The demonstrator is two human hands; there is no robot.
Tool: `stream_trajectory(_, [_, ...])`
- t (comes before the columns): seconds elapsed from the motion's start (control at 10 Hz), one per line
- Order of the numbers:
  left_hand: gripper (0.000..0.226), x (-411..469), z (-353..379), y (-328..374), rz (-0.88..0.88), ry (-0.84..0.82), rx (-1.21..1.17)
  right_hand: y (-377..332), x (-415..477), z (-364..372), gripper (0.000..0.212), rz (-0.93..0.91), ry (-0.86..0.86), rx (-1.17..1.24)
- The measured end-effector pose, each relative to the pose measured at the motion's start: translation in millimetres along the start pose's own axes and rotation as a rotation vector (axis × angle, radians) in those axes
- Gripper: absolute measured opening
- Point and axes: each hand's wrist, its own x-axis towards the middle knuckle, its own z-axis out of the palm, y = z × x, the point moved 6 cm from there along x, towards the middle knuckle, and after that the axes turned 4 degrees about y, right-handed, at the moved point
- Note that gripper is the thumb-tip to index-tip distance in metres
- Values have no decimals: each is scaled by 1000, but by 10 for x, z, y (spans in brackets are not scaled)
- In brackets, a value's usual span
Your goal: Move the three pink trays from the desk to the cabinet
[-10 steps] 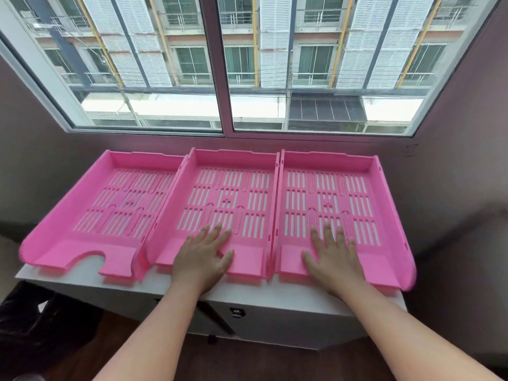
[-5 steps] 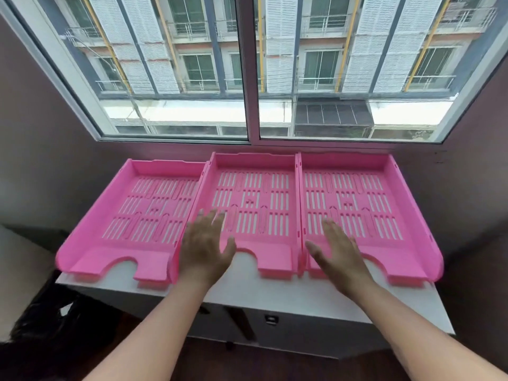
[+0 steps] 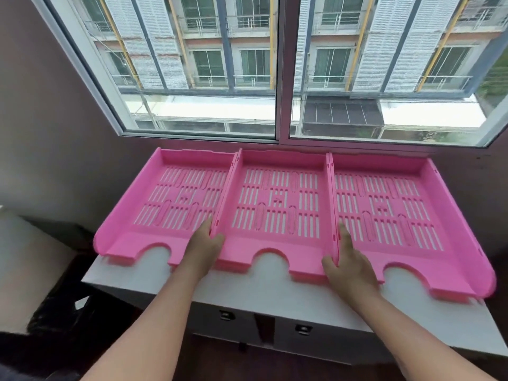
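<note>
Three slotted pink trays lie side by side on the white cabinet top (image 3: 269,284) under the window: a left tray (image 3: 176,199), a middle tray (image 3: 277,202) and a right tray (image 3: 384,204). Their walls touch. My left hand (image 3: 203,246) pinches the middle tray's left wall near the front, thumb inside that tray, fingers on the left tray's side. My right hand (image 3: 349,265) pinches the middle tray's right wall, thumb inside the middle tray, fingers over the right tray's floor. All trays rest flat.
A large window (image 3: 283,78) rises right behind the trays, with dark walls on both sides. The cabinet front shows two metal latches (image 3: 226,314). A dark heap (image 3: 55,306) lies on the floor at lower left, beside a pale surface (image 3: 16,257).
Both hands lifted off the floors of the middle and right trays, spread apart and closed on the middle tray's two side walls. The view has shifted left and back.
</note>
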Motion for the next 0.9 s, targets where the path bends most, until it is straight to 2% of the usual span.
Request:
stream_trajectory(0.3, [65,101,-41,113,52,14,58,-38,-8,-26,98,-26,-94,19])
stream_trajectory(0.4, [61,-155,-117,-3,111,193,196,-77,-58,-66,102,-11,-45,-48])
stream_trajectory(0.5, [57,-340,-86,-188,132,246,378,-154,-212,-34,92,-66,110,-33])
stream_trajectory(0.6, [49,-320,-52,-237,92,242,360,-133,-246,-15,80,-100,180,-27])
stream_trajectory(0.7, [44,-335,-17,-226,101,220,341,-64,-309,-47,76,-90,207,-71])
stream_trajectory(0.9, [47,-289,19,-188,109,169,370,-75,-253,-177,86,-74,109,-111])
